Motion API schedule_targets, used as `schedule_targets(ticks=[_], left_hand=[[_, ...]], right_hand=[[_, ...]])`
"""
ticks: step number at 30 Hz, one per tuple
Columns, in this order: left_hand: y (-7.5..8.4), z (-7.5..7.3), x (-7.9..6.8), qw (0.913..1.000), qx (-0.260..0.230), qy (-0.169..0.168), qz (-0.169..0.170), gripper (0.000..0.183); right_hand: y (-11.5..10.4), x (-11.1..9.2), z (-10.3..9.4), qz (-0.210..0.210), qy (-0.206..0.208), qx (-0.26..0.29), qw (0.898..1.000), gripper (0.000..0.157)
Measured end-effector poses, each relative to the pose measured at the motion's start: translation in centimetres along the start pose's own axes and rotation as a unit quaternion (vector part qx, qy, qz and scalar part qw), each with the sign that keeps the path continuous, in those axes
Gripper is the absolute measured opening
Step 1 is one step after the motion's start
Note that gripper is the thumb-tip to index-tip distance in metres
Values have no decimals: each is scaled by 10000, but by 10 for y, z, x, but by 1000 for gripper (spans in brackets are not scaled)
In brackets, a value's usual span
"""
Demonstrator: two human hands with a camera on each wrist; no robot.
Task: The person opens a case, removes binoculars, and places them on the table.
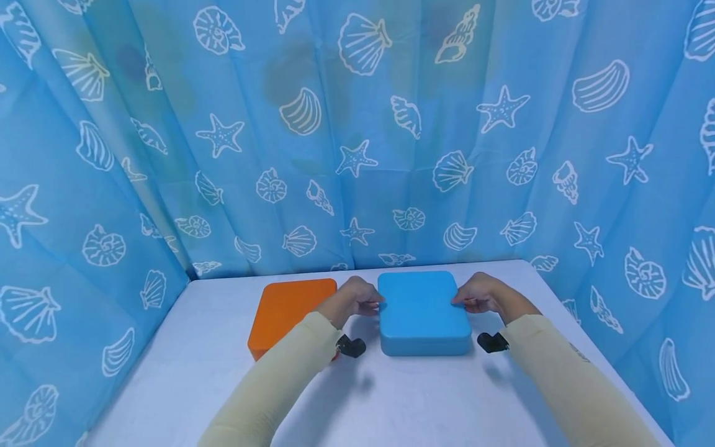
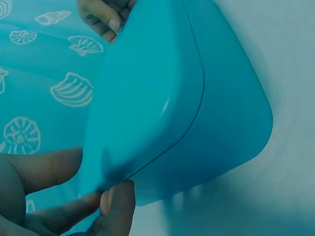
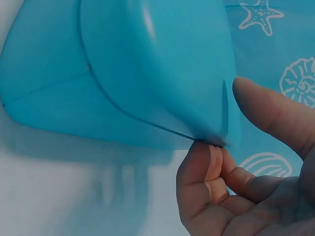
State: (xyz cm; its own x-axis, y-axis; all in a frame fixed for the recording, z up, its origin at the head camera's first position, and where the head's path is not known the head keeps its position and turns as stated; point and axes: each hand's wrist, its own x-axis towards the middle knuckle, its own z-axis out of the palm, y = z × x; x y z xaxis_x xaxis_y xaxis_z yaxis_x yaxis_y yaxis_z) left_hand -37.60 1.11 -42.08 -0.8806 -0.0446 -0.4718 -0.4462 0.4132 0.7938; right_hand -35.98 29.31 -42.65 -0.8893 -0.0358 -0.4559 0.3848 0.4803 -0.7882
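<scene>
A light blue lidded box [image 1: 424, 304] sits on the white table, its lid closed down on the base along a thin seam. At its left side my left hand [image 1: 357, 297] grips the lid's edge, curled fingertips at the seam and thumb by the top. On the opposite side my right hand [image 1: 481, 294] holds the lid's edge the same way, its thumb [image 3: 263, 113] at the top and bent fingers [image 3: 197, 167] under the rim. The lid [image 2: 142, 93] fills much of the left wrist view, with the right hand [image 2: 101, 17] beyond it.
An orange box [image 1: 287, 310] lies to the left, partly hidden behind the left forearm. The white table [image 1: 413, 403] ends at a blue shell-print curtain [image 1: 346, 124] behind and on both sides. Black wrist-worn pieces [image 1: 350, 346] hang below both wrists.
</scene>
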Motion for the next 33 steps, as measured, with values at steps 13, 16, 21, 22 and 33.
schedule_targets(ticks=[13, 16, 21, 22, 33], left_hand=[[-3, 4, 4, 9999, -35, 117, -47, 47], [-2, 6, 4, 9999, 43, 128, 45, 50], [-1, 9, 3, 9996, 181, 164, 121, 49], [0, 9, 3, 9996, 182, 176, 135, 48], [-4, 12, 13, 9986, 293, 336, 299, 51]], right_hand=[[18, 9, -1, -188, 116, 70, 9997, 68], [25, 11, -2, -282, 43, 211, 9994, 71], [33, 10, -3, -450, -98, 524, 9976, 72], [34, 10, -3, -487, -114, 578, 9971, 72], [27, 8, -3, -652, -76, 565, 9962, 70]])
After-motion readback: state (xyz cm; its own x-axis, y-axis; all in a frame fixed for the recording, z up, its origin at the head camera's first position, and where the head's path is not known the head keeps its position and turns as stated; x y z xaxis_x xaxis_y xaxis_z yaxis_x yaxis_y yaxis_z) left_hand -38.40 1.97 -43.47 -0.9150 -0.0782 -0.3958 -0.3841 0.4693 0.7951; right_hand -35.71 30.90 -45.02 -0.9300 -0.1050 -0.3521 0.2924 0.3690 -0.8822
